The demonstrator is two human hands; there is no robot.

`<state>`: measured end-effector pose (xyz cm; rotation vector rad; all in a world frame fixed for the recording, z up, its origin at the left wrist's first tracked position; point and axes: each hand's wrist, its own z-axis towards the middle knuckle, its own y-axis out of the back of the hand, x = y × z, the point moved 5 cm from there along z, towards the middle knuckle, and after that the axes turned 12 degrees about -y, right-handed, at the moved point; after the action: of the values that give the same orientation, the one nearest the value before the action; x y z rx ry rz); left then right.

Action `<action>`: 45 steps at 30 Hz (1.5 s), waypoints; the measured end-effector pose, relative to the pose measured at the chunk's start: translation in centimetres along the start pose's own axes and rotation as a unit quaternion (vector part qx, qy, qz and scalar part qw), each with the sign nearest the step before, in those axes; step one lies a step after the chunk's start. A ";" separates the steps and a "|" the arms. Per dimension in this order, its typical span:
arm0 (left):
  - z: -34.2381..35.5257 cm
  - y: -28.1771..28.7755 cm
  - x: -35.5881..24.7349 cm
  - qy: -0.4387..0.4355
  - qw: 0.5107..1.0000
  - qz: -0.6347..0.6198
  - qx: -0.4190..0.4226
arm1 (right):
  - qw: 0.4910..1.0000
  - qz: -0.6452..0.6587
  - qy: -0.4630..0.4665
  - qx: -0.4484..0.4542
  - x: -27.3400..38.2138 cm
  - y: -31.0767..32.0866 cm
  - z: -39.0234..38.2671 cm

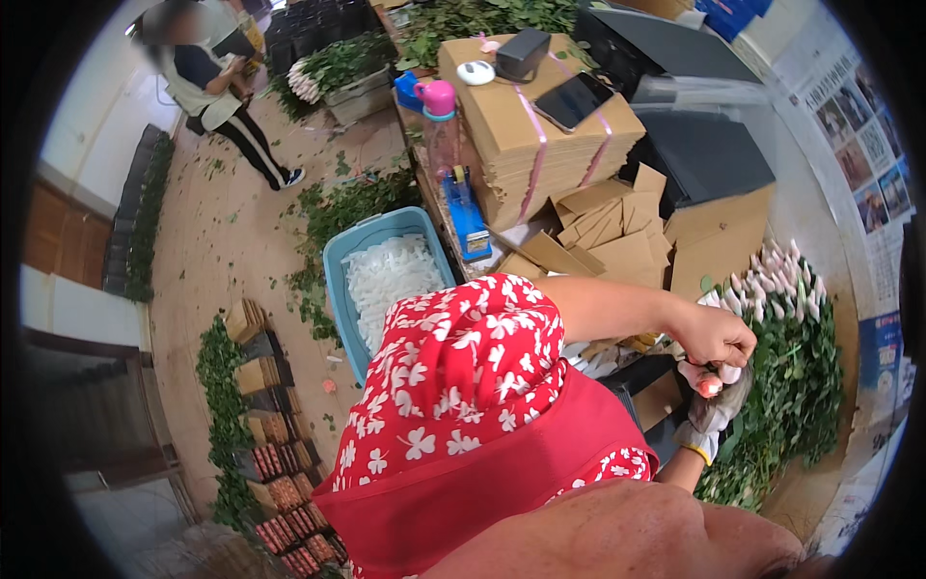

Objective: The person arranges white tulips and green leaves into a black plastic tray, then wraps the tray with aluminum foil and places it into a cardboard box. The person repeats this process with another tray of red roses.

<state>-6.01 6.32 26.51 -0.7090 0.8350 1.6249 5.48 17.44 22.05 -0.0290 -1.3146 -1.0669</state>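
Observation:
My bare left hand [719, 334] reaches in from the left with its fingers closed just above a rose bud. What those fingers hold, if anything, is hidden. My right hand [716, 417], in a white and grey work glove with a yellow cuff edge, is closed around a pinkish-orange rose [709, 387]. Pale pink petals or a wrapping show beside that bloom. Close by on the right lies a large heap of leafy rose stems [796, 396], the buds at its far end covered in pale sleeves [781, 280].
Cardboard pieces [617, 227] and a strapped cardboard stack [531, 125] bearing a phone [573, 100] lie ahead. A blue basin [338, 261] of white sleeves stands left. Boxed roses [289, 463] and leaves cover parts of the floor. Another person [217, 87] stands far left.

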 end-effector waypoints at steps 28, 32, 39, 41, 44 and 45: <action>-22.0 4.4 -0.8 0.272 0.825 0.430 0.245 | 0.948 0.205 0.019 -0.242 4.4 29.0 -3.1; -21.8 2.8 1.1 0.368 0.795 0.354 0.328 | 0.926 -0.091 -0.064 -0.359 7.5 32.4 -10.8; -7.2 -5.7 8.5 0.071 0.963 0.120 0.229 | 0.886 -0.131 -0.132 -0.424 9.1 30.0 -14.8; -7.8 -7.7 11.7 -0.005 0.966 0.098 0.240 | 0.891 -0.037 -0.125 -0.434 6.8 25.7 -13.4; -9.2 -9.1 12.5 -0.079 0.936 0.189 0.287 | 0.926 0.019 -0.145 -0.349 5.8 14.0 -11.4; -9.4 -9.1 12.6 -0.053 0.934 0.196 0.293 | 0.902 -0.319 -0.197 -0.215 6.9 9.8 -10.2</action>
<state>0.61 6.72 9.60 -0.0276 1.3635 1.6128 18.64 12.84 29.40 -0.1613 -1.4586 -1.9874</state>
